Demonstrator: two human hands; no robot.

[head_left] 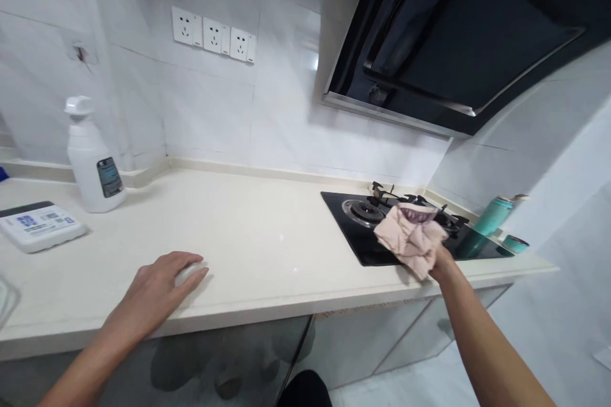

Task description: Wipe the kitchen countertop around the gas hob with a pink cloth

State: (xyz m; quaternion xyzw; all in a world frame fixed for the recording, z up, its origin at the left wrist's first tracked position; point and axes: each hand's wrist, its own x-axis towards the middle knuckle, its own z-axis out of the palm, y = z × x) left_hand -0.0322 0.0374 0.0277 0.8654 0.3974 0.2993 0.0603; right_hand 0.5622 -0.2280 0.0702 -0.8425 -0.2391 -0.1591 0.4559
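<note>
Over the front of the black gas stove (pixel 337 219), my right hand (pixel 442 264) grips a crumpled pale pink cloth (pixel 413 238). The cloth hides most of those fingers and part of the hob; whether it touches the glass I cannot tell. My left hand (pixel 160 283) is at the front of the cream countertop (pixel 248 235), thumb and fingers apart and holding nothing. Left of the cloth, a round burner (pixel 365 211) shows. Black pan supports (pixel 379 191) are at the stove's back.
A white spray bottle (pixel 93 165) and a white flat box (pixel 41 226) are on the left. A teal bottle (pixel 494 216) and small teal cup (pixel 515 243) are right of the stove. A dark range hood (pixel 458 32) overhangs it. Wall sockets (pixel 214 35) are behind.
</note>
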